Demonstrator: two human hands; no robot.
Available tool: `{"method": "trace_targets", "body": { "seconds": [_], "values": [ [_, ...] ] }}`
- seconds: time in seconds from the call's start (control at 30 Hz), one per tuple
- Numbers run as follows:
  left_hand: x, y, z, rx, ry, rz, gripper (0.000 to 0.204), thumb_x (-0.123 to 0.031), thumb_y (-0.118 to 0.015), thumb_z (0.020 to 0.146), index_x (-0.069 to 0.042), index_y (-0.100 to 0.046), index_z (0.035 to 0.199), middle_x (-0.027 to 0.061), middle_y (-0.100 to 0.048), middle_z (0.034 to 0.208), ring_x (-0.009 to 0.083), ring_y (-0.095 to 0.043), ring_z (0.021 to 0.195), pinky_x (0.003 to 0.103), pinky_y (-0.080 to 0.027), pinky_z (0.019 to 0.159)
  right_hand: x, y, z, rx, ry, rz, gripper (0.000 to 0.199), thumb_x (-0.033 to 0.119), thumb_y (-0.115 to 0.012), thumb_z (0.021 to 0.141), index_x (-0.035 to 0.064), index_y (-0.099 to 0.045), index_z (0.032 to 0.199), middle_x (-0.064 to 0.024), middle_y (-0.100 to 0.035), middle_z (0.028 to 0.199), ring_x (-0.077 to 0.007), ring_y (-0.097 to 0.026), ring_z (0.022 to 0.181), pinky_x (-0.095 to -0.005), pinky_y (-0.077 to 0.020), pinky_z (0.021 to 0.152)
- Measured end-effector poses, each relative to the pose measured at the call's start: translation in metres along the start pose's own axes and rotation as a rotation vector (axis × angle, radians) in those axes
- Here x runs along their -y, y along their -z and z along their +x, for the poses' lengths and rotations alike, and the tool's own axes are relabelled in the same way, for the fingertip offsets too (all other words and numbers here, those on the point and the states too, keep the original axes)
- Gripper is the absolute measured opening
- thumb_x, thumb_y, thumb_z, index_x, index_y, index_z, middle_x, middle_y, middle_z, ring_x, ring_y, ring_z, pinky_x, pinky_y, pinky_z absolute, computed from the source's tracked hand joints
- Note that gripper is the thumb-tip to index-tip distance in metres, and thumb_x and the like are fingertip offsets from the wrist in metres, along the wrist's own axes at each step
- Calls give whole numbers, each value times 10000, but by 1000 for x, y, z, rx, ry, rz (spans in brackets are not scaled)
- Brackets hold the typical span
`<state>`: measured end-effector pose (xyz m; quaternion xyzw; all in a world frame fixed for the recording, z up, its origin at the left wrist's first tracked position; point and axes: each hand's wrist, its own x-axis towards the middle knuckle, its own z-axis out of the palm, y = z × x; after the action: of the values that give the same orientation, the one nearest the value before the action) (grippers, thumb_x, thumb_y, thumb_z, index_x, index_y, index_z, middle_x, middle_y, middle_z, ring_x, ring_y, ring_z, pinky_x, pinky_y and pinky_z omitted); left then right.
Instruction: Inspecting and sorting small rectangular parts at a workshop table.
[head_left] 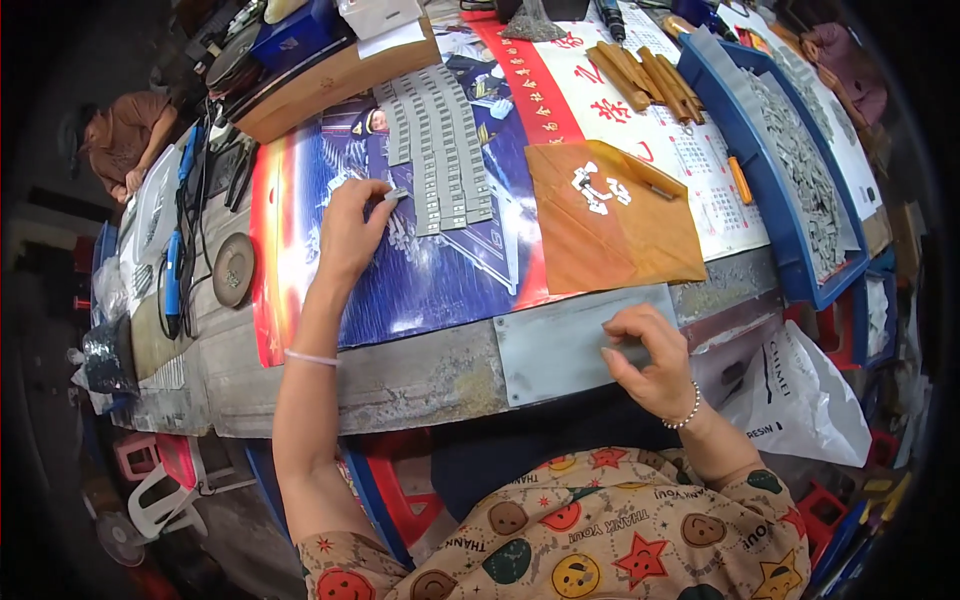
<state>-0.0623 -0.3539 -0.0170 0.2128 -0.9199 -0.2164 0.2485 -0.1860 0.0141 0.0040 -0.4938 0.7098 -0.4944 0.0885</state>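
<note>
My left hand (352, 228) is closed in a pinch on a small grey part (398, 193), just left of the rows of small grey parts (437, 150). These rows lie close together on a printed poster (420, 290) on the table. My right hand (652, 358) hovers over a flat grey plate (545, 362) at the table's front edge, with fingers curled and thumb apart from the forefinger. Nothing shows between them. Beyond it, several small white pieces (598, 207) lie on an orange-brown sheet (660, 235).
On the right stands a long blue tray (812, 285) full of grey parts (800, 160). Brown rolls (650, 80) and an orange-handled tool (740, 180) lie near it. A wooden box (340, 85) bounds the far left, with blue-handled tools (174, 270) and a round dish (234, 268) closer. Other people sit on both sides.
</note>
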Motion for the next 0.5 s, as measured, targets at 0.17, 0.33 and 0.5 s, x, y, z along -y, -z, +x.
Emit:
{"method": "trace_targets", "body": {
  "seconds": [0.17,0.33,0.5],
  "values": [
    [7,0,18,42,-75,95,149,-137,-679,800,-50,-647,916,106,-609,849,289,-576,838,392,-452,748,-6,-3,3,-15,105,-45,244,4,-707,686,27,-602,906,-82,-602,811,-233,-577,695,-343,-452,696],
    [17,2,26,72,-102,97,160,-168,-694,793,-80,-637,914,88,-614,836,282,-585,801,396,-452,694,-2,-1,4,8,128,-47,254,-3,-717,659,34,-607,885,-82,-602,799,-252,-569,693,-357,-453,698],
    [9,3,31,104,-59,79,159,-88,-692,780,-19,-622,904,118,-624,851,273,-598,816,365,-464,756,-3,-2,2,6,131,-74,250,-2,-722,645,35,-617,869,-75,-608,795,-254,-577,708,-369,-465,727]
  ]
}}
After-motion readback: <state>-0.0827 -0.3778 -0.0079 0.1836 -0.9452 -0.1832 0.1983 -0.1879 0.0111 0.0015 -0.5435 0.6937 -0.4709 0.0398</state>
